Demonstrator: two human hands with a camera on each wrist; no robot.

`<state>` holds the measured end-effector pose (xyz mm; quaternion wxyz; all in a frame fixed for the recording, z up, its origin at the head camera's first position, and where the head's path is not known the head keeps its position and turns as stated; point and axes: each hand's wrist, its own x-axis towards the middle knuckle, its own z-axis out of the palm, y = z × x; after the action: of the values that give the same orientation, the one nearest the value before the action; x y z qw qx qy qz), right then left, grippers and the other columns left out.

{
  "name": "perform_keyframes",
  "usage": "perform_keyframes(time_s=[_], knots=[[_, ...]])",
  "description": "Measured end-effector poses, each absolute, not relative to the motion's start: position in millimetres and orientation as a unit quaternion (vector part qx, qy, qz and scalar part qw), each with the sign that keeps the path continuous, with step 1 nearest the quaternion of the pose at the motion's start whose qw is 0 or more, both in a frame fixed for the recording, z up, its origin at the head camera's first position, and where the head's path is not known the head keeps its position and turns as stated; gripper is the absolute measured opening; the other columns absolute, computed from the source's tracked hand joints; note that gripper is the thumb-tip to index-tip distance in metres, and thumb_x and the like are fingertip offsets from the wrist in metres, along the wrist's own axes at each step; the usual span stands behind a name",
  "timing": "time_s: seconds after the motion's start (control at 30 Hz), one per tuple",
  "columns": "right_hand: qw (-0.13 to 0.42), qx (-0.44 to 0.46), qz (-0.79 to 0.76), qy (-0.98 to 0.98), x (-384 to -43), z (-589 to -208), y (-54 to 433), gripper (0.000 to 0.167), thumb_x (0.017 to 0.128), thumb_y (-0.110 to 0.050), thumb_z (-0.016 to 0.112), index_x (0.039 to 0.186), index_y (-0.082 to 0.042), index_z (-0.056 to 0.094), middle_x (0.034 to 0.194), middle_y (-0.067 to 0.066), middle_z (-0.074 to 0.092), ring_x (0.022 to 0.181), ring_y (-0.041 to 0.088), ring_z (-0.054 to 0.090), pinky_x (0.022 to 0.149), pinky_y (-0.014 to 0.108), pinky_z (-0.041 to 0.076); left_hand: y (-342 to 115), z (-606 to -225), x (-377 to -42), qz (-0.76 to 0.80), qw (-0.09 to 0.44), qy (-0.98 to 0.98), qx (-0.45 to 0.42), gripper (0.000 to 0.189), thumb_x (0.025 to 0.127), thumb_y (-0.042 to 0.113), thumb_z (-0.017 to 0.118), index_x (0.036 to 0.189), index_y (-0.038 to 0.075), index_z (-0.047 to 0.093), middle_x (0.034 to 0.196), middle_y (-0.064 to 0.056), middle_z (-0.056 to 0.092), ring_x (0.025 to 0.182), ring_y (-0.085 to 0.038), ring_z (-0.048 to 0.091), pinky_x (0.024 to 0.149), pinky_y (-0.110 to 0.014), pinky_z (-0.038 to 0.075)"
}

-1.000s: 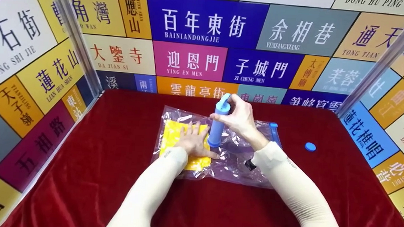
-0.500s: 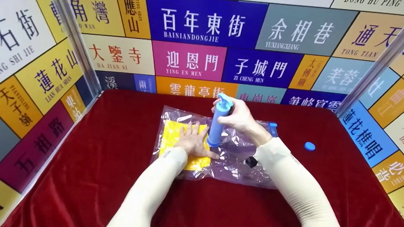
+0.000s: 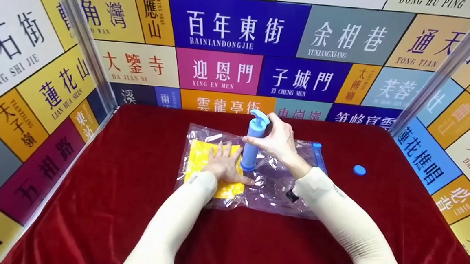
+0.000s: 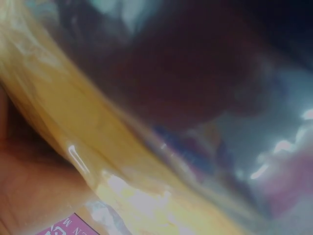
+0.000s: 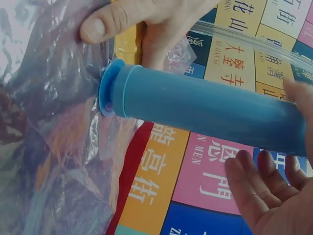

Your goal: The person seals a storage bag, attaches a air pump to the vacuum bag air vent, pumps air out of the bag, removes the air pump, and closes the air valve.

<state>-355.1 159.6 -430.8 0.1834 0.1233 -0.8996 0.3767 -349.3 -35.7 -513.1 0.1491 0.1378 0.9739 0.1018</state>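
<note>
A light-blue hand pump (image 3: 251, 149) stands slightly tilted on a clear plastic vacuum bag (image 3: 271, 199), its handle (image 3: 260, 117) a little above the barrel. My right hand (image 3: 281, 139) is at the pump's upper barrel. In the right wrist view its fingers (image 5: 249, 186) are loosely bent and apart from the barrel, with the thumb near the other side. My left hand (image 3: 224, 166) lies spread over a yellow folded item (image 3: 198, 162) inside the bag. Blurred yellow material (image 4: 73, 107) crosses the left wrist view. The bag's valve is hidden under the pump.
A small round blue cap (image 3: 359, 170) lies on the red cloth (image 3: 132, 207) to the right of the bag. A blue slider (image 3: 317, 145) sits at the bag's right edge. Walls with coloured sign panels (image 3: 241, 26) enclose the table at the back and sides.
My right hand has shifted from the pump's handle to around the barrel, then loosened there. The handle now shows slightly above the barrel. My left hand has stayed in place on the bag.
</note>
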Motion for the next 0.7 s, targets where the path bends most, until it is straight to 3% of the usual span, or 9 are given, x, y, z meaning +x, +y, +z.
perform_keyframes(time_s=[0.1, 0.2, 0.33, 0.4, 0.57, 0.7], knots=[[0.189, 0.12, 0.388, -0.894, -354, -433, 159, 0.063, 0.072, -0.044, 0.107, 0.112, -0.011, 0.07, 0.096, 0.01, 0.082, 0.085, 0.028, 0.075, 0.073, 0.035, 0.057, -36, -514, -349, 0.104, 0.151, 0.973, 0.139, 0.14, 0.079, 0.098, 0.071, 0.183, 0.03, 0.007, 0.191, -0.02, -0.003, 0.178, -0.049, -0.004, 0.144, -0.07, 0.0], [0.168, 0.132, 0.426, -0.879, -354, -432, 159, 0.06, 0.074, -0.03, 0.105, 0.121, -0.01, 0.074, 0.104, 0.012, 0.086, 0.089, 0.028, 0.081, 0.078, 0.034, 0.064, -36, -514, -349, 0.103, 0.152, 0.973, 0.14, 0.141, 0.078, 0.098, 0.071, 0.183, 0.03, 0.006, 0.191, -0.02, -0.003, 0.178, -0.049, -0.004, 0.144, -0.07, 0.0], [0.108, 0.166, 0.501, -0.843, -357, -430, 158, 0.058, 0.078, -0.005, 0.091, 0.133, -0.004, 0.074, 0.116, 0.02, 0.085, 0.097, 0.028, 0.084, 0.085, 0.031, 0.069, -36, -513, -350, 0.1, 0.147, 0.975, 0.136, 0.14, 0.078, 0.098, 0.071, 0.183, 0.031, 0.006, 0.191, -0.019, -0.003, 0.178, -0.048, -0.003, 0.144, -0.07, 0.0], [0.078, 0.181, 0.537, -0.82, -360, -430, 158, 0.055, 0.077, 0.004, 0.083, 0.131, 0.001, 0.073, 0.117, 0.023, 0.084, 0.099, 0.024, 0.083, 0.088, 0.028, 0.068, -36, -512, -350, 0.099, 0.145, 0.975, 0.135, 0.14, 0.079, 0.097, 0.072, 0.183, 0.031, 0.006, 0.191, -0.019, -0.003, 0.178, -0.048, -0.003, 0.144, -0.07, 0.0], [0.047, 0.197, 0.575, -0.793, -364, -433, 157, 0.054, 0.075, 0.011, 0.074, 0.129, 0.007, 0.07, 0.114, 0.025, 0.082, 0.097, 0.015, 0.079, 0.092, 0.023, 0.066, -36, -512, -350, 0.097, 0.148, 0.975, 0.136, 0.14, 0.079, 0.097, 0.072, 0.183, 0.031, 0.005, 0.191, -0.02, -0.003, 0.178, -0.048, -0.003, 0.144, -0.07, -0.001], [0.031, 0.205, 0.584, -0.785, -364, -437, 157, 0.069, 0.075, 0.011, 0.077, 0.143, 0.005, 0.065, 0.126, 0.028, 0.08, 0.111, 0.025, 0.079, 0.102, 0.031, 0.065, -35, -514, -350, 0.096, 0.15, 0.974, 0.138, 0.14, 0.079, 0.098, 0.071, 0.183, 0.032, 0.004, 0.191, -0.02, -0.004, 0.178, -0.049, -0.004, 0.144, -0.07, -0.001]])
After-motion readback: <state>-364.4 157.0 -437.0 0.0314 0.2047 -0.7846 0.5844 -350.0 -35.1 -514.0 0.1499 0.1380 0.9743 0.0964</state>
